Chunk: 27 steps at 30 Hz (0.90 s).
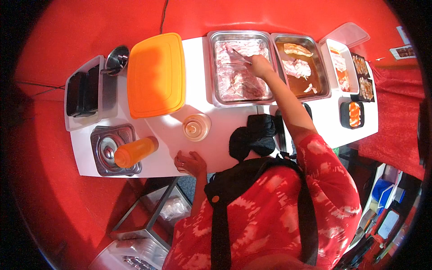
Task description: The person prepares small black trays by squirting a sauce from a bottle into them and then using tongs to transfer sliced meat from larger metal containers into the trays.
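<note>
My right hand is closed around a pair of metal tongs. It reaches over a steel tray of raw sliced meat, partly under clear film. The tips of the tongs touch or hover over the meat at the upper left; I cannot tell which. Beside it, a second steel tray holds brown liquid with a few pieces of meat in it. My left hand hangs at the table's front edge, fingers loosely bent and holding nothing. Nearest to it stands a clear squeeze bottle.
On the white table lie an orange-lidded container, a metal bowl and a bin of black containers. An orange sauce bottle stands by a steel lidded pan. To the right are a white meat tub and a black food tray.
</note>
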Tool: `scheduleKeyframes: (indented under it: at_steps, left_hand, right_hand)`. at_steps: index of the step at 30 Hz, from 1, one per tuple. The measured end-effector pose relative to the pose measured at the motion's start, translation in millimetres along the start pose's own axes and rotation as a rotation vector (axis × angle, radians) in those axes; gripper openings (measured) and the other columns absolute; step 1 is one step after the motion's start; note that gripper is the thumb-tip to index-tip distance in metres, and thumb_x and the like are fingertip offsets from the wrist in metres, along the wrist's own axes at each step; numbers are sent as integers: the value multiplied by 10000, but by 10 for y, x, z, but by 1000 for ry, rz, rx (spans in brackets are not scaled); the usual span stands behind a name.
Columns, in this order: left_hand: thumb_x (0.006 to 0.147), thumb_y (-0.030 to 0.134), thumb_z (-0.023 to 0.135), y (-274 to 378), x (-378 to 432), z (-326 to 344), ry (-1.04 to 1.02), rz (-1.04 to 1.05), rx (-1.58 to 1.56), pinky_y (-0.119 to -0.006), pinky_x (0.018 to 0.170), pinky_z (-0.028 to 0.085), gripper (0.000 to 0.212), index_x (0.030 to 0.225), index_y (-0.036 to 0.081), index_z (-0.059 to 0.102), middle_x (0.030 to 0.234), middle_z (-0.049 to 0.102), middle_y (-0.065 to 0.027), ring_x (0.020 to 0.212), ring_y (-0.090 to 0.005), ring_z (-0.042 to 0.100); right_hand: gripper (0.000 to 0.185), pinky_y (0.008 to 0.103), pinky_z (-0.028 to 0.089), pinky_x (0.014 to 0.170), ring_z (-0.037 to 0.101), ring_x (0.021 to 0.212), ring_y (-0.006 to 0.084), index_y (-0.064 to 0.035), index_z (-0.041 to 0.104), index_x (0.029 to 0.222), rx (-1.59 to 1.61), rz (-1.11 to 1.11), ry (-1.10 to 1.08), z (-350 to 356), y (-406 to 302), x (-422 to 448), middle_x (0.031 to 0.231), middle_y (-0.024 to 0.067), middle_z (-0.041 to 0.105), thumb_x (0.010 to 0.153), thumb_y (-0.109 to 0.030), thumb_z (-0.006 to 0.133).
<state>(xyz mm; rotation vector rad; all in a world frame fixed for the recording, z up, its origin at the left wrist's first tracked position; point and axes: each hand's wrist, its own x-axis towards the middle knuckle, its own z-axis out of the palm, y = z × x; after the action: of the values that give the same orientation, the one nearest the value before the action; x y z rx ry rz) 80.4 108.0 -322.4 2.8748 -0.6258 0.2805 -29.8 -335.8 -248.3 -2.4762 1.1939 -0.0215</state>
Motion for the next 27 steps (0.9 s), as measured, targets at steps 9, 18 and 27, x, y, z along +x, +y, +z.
scheduleKeyframes:
  at_steps: [9, 18, 27]
  left_hand:
    - [792, 231, 572, 3, 6, 11, -51, -73, -41, -484, 975, 290, 485, 1214, 32, 439, 1212, 419, -183, 1168, -350, 374]
    - [778, 213, 593, 19, 35, -27, -144, -85, -25, -489, 969, 296, 490, 1211, 35, 446, 1222, 415, -182, 1169, -347, 376]
    - [776, 206, 586, -40, -19, 64, 18, 10, -4, -488, 979, 290, 487, 1204, 19, 449, 1216, 415, -192, 1171, -350, 373]
  right_hand:
    - [390, 460, 502, 773, 634, 836, 375, -167, 601, 1212, -22, 61, 41, 171, -245, -48, 908, 211, 656, 834, -261, 597]
    - [344, 477, 506, 730, 638, 787, 378, -219, 618, 1194, -115, 112, 79, 157, 0, -49, 845, 227, 644, 855, -264, 576]
    - [338, 460, 509, 739, 639, 797, 376, -162, 632, 1171, -78, 58, 108, 12, -22, -86, 851, 221, 648, 844, -236, 589]
